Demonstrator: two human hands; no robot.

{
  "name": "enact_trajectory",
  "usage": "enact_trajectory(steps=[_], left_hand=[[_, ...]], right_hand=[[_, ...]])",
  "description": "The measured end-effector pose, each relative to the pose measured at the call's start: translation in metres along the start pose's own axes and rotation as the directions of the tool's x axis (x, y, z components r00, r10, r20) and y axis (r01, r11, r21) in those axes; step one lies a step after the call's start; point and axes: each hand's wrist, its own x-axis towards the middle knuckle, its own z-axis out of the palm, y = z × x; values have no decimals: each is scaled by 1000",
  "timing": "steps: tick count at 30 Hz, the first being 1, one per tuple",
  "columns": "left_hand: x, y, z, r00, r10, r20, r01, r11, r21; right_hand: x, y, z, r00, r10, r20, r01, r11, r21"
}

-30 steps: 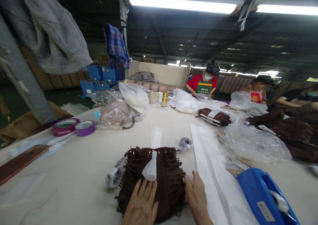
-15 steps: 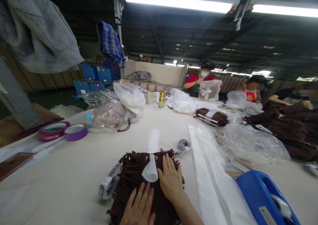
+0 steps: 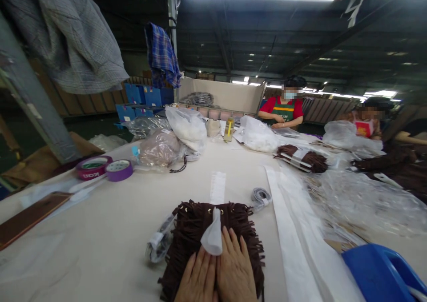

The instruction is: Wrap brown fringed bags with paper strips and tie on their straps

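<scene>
Left hand (image 3: 199, 275) and right hand (image 3: 235, 266) lie flat, fingers extended, atop a brown fringed bag (image 3: 191, 237) directly beneath them, its top edge toward twelve o'clock; the right reaches farther, alongside a white wrap (image 3: 212, 239).

Two hands (image 3: 198, 275) (image 3: 236, 266) down on one fringed bag (image 3: 190, 233), two tape rolls (image 3: 93, 173) (image 3: 119, 175) out left, two garments (image 3: 73, 39) (image 3: 163, 55) hanging ahead left

Both the left hand (image 3: 197, 279) and the right hand (image 3: 236, 268) are bare, with slender fingers (image 3: 231, 243) narrowing to rounded tips and broad, smooth-looking backs. The view's lower edge cuts off the forearms, so any sleeves are hidden.
</scene>
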Motion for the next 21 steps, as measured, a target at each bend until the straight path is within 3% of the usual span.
enact_trajectory(steps=[2, 4, 7, 11, 15, 21], left_hand=[[1, 0, -3, 998, 25, 49, -26, 1000, 13], [9, -1, -7, 994, -61, 94, 62, 998, -13], [31, -6, -13, 966, -152, 207, 156, 988, -5], [55, -20, -14, 912, -158, 378, 141, 987, 74], [47, -25, -9, 857, -277, 435, 237, 961, 144], [25, -29, -5, 850, -306, 428, 266, 952, 152]], right_hand=[[-7, -2, 9, 998, -3, 67, 4, 1000, -24], [-9, 0, 14, 995, 6, 101, -2, 999, -38], [-7, 3, 15, 995, -1, 102, 6, 999, -46], [-7, 2, 14, 998, -2, 67, 5, 999, -47], [-10, -2, 15, 997, 35, 76, -33, 999, -27], [-6, -5, 9, 986, 68, 153, -70, 998, 7]])
